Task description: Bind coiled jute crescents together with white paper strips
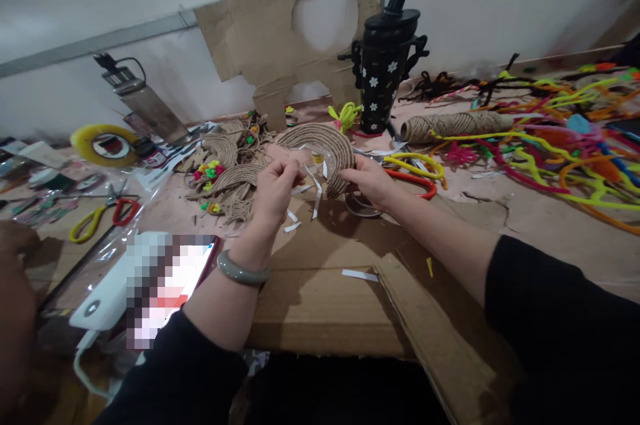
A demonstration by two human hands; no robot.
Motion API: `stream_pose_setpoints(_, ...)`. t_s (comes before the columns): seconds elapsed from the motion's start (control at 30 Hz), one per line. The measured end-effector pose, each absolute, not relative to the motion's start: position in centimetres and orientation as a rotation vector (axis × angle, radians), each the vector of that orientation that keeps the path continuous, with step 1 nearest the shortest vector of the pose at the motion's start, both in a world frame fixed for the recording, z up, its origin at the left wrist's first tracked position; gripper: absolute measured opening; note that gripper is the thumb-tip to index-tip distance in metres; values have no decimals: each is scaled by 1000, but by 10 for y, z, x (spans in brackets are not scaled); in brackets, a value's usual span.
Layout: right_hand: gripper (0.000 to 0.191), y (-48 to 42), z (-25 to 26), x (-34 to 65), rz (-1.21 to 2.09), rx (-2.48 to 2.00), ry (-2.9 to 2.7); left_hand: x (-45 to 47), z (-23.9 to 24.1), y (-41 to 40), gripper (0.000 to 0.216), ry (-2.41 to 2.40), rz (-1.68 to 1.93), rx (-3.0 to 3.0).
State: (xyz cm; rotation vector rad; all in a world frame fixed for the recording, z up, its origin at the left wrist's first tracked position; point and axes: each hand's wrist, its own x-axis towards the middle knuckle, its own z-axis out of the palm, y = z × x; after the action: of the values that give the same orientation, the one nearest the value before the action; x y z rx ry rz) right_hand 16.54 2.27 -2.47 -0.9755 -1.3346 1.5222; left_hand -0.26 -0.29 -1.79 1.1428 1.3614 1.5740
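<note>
An arch of brown twine rows is held up over the cardboard, its right end pinched between the thumb and fingers of my right hand. Near the arch's left end, my left hand is closed with thumb and fingertips together; what it pinches, if anything, is too small to make out. A bent white paper strip shows just right of those fingers; I cannot tell whether they touch it. Behind my left hand lie more twine arches, with small bright knotted pieces among them.
Scissors and a yellow tape roll lie left. A white power bank and phone sit near my left forearm. A black tumbler, twine spool and coloured pipe cleaners stand or lie beyond.
</note>
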Motion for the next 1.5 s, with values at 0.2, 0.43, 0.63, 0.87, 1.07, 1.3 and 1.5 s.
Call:
stream_pose_setpoints(0.2, 18, 20, -23, 165, 1602, -901, -1312, -2, -15, -3, 24, 1305, 1510, 1035)
stream_pose_setpoints(0.43, 23, 20, -26, 166, 1712, -817, -1298, -5, -18, 1, 27, 1269, 1570, 955)
stream_pose_setpoints(0.63, 19, 20, -28, 166, 1745, -812, -1350, -5, -17, 2, 29, 1295, 1597, 940)
stream_pose_setpoints(0.87, 17, 18, -27, 166, 1757, -823, -1450, -6, -17, 2, 29, 1248, 1629, 915)
stream_pose_setpoints(1.07, 18, 19, -29, 165, 1754, -787, -1428, -5, -20, 2, 28, 1280, 1600, 989)
stream_pose_setpoints(1.3, 24, 22, -26, 169, 1790, -804, -1344, -6, -17, 1, 38, 1200, 1551, 985)
stream_pose_setpoints(1.5, 26, 22, -23, 171, 1792, -820, -1343, -16, -16, 8, 38, 1233, 1624, 829)
